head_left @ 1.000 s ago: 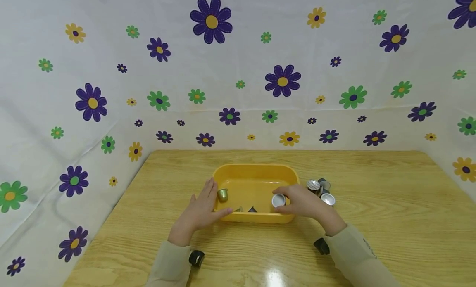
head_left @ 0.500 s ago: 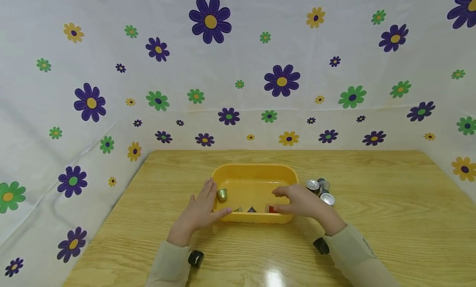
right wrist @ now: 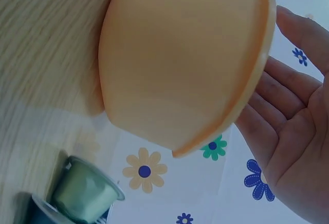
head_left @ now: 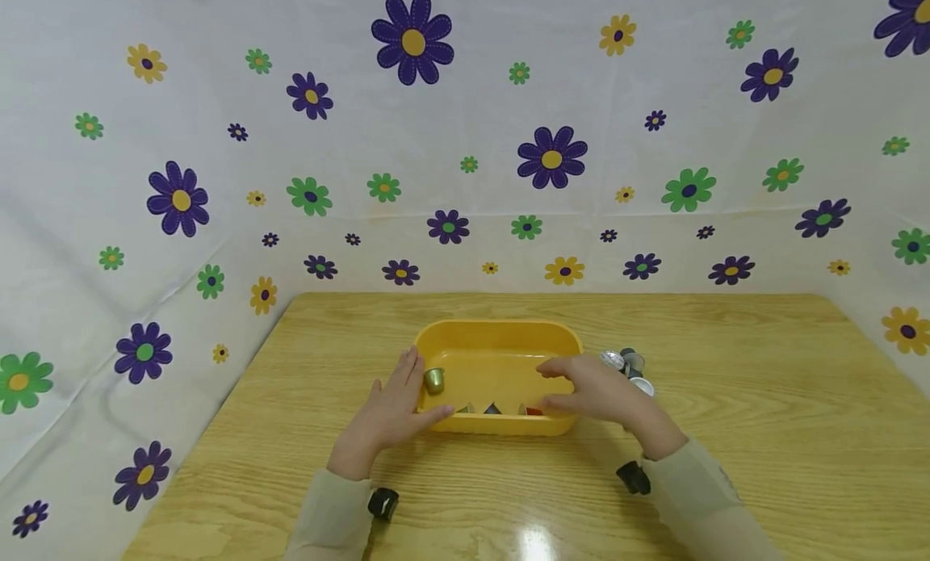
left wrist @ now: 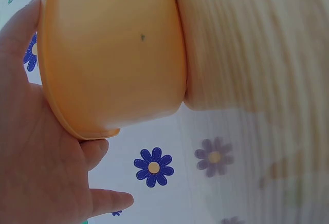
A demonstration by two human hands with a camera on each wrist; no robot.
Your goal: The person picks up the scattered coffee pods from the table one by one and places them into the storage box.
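Note:
A yellow plastic tray (head_left: 487, 375) stands on the table. My left hand (head_left: 388, 420) rests on its left end, thumb along the front rim. My right hand (head_left: 603, 393) hovers at the right end with thumb and fingers apart and nothing between them. Inside the tray, a gold-green coffee capsule (head_left: 434, 381) lies near the left wall. By the front wall are a red capsule (head_left: 534, 412), a dark capsule (head_left: 492, 409) and a pale greenish one (head_left: 466, 409), each partly hidden by the rim. In the right wrist view the hand (right wrist: 295, 116) shows its palm beside the tray wall.
Several coffee capsules (head_left: 613, 359) lie in a heap right of the tray, partly behind my right hand. The right wrist view shows a green capsule (right wrist: 85, 190) and a dark blue one (right wrist: 45, 212) there. A flowered cloth (head_left: 465, 125) hangs behind the wooden table (head_left: 726, 416).
My right hand has let go of the red capsule, which dropped onto its side by the tray's front wall. That hand then drew slightly right. The left hand has not moved.

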